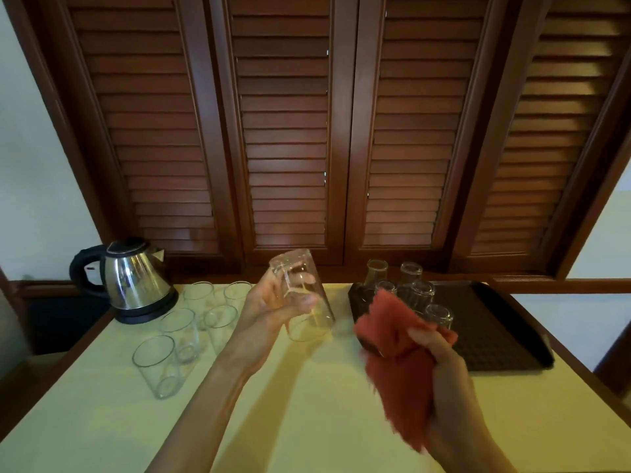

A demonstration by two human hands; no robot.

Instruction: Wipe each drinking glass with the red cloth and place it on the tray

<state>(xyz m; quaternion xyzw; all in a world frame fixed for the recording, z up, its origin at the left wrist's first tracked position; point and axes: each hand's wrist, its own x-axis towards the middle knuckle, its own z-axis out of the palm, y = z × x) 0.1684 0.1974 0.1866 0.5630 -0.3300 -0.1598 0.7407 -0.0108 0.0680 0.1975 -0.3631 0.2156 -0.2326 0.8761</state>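
Five glasses (415, 291) stand upside down on the dark tray (505, 332), just beyond the right hand (440, 367). Approx. five more (177, 322) wait mouth-up on the counter (307, 421), to the outer side of the left hand (273, 308), near a steel kettle (133, 281); exact count is hard to tell, since the glass overlaps.

Step in hand, by my reading: one glass (304, 295) is up for wiping, or just wiped and due for the tray. Which of the two cannot be told. The red cloth (399, 363) and this glass are apart, not touching.

Left hand: palm up, fingers curled round the glass wall, thumb across the front. Glass is tilted, base up and away, mouth down toward the person. Forearm rises from the lower left, clear of the counter.

Right hand: fingers closed on a bunched red cloth, w/ loose corners sticking up above the hand and hanging below it. Wrist is raised, at about the same height as the left hand, btwn it and the tray.

Next move, if wiping is due: bring cloth to glass, work rim and wall, keep the left grip firm. If done: carry the glass past the right hand, turn it mouth-down and set it in a free spot beside the others. Avoid knocking the near tray glass.
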